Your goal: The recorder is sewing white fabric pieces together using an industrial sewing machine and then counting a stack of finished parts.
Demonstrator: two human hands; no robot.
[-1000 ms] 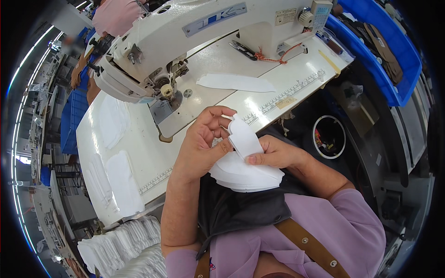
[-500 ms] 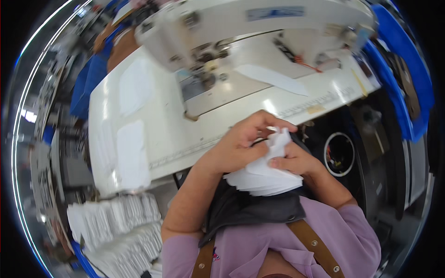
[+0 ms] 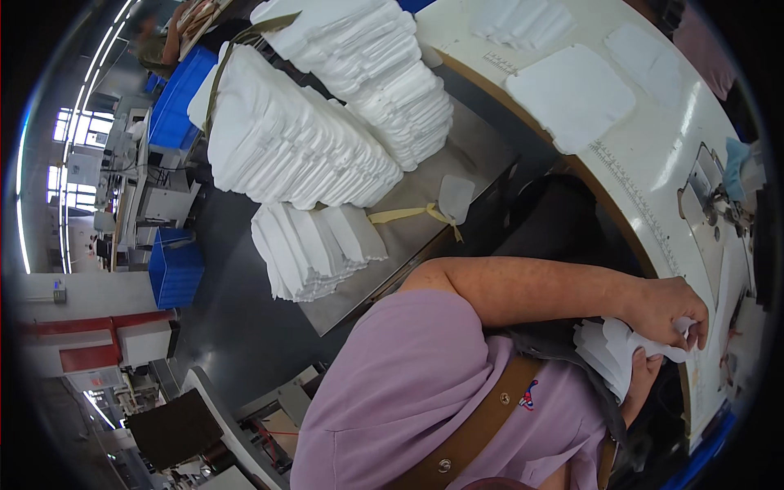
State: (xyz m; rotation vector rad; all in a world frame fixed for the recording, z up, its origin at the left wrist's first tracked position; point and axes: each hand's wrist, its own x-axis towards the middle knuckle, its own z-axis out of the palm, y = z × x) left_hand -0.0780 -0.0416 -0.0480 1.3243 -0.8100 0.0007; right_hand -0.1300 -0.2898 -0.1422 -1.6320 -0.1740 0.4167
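Note:
At the right of the view, my left hand has its fingers curled on the stack of white cut pieces. My right hand grips the same pieces from below, thumb and fingers on their edge. The pieces lie over a dark cloth on my lap, at the edge of the white sewing table. The sewing machine is partly visible at the far right edge.
Piles of white pieces rest on a metal platform beside the table. Loose white pieces lie on the tabletop. Blue bins, other machine stations and another person are at the left.
The view has swung sharply left, showing the stacked piles and aisle. Both hands still hold the white pieces, now appearing at the right of the view.

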